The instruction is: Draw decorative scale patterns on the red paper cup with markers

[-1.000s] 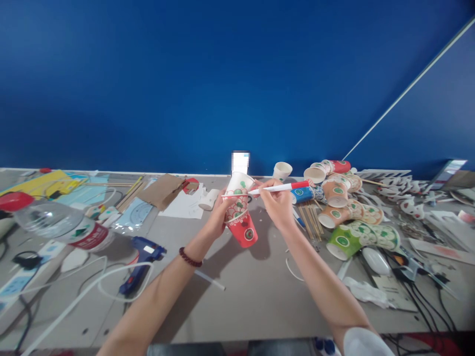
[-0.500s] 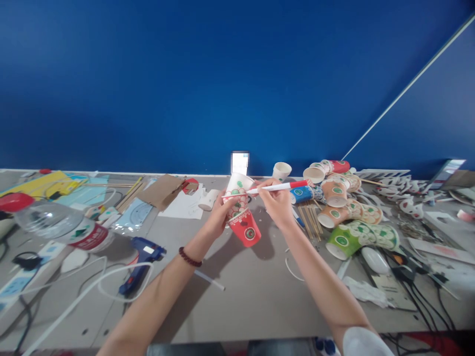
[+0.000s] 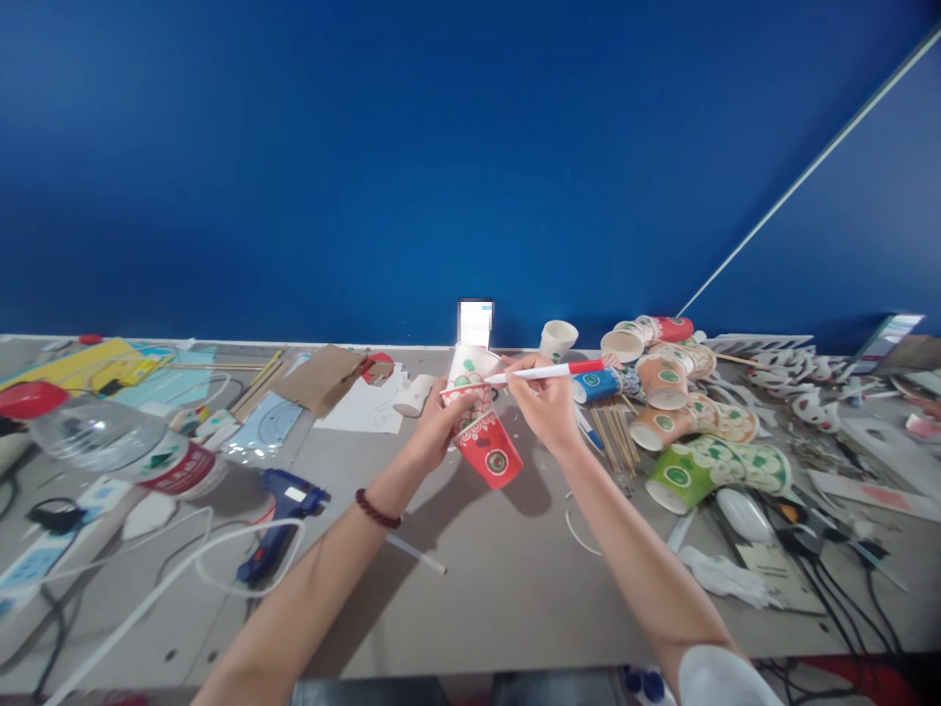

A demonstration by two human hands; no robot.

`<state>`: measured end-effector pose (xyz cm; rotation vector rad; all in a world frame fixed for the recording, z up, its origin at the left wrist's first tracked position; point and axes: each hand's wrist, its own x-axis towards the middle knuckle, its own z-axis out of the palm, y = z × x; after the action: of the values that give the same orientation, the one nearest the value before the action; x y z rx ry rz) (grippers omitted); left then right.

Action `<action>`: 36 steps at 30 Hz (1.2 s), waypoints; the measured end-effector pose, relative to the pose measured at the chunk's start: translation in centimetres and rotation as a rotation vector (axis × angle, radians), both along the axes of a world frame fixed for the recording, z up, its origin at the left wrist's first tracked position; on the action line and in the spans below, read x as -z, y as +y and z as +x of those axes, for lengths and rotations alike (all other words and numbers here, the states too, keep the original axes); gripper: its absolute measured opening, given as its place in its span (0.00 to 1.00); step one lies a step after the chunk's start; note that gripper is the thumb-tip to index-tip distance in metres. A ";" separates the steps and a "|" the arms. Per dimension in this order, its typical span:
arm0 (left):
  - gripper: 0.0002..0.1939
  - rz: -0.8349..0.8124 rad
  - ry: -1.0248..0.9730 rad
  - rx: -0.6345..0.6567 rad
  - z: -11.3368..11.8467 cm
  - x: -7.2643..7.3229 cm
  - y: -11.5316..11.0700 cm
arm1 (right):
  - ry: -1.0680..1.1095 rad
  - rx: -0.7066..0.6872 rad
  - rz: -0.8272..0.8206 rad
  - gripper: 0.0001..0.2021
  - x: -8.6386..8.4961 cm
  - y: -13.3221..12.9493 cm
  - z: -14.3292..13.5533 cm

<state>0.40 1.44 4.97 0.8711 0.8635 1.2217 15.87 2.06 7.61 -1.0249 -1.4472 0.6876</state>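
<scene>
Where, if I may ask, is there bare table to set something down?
Widest: between the forearms, from below the red cup to the near edge of the table. Smaller: between white paper and glue gun. Cups and wooden sticks crowd the right; a bottle, the left.

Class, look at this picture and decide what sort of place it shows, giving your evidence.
Probably a craft or model-making workspace: a blue and black glue gun lies on the grey tabletop, patterned paper cups are joined in rows, and thin wooden sticks lie beside them.
</scene>
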 end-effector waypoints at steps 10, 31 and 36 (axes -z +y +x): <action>0.21 -0.005 0.004 0.017 -0.1 -0.2 0.0 | 0.053 -0.015 -0.010 0.02 0.3 0.0 -0.2; 0.23 0.017 -0.008 0.081 -0.3 0.3 0.2 | 0.211 0.033 -0.040 0.03 0.3 0.4 -0.1; 0.22 0.030 -0.013 0.087 -0.4 0.4 0.2 | 0.239 0.035 -0.042 0.02 0.4 0.5 -0.1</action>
<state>0.04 1.66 4.56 0.9148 0.7907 1.1662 15.80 2.57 7.26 -0.9627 -1.2095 0.7905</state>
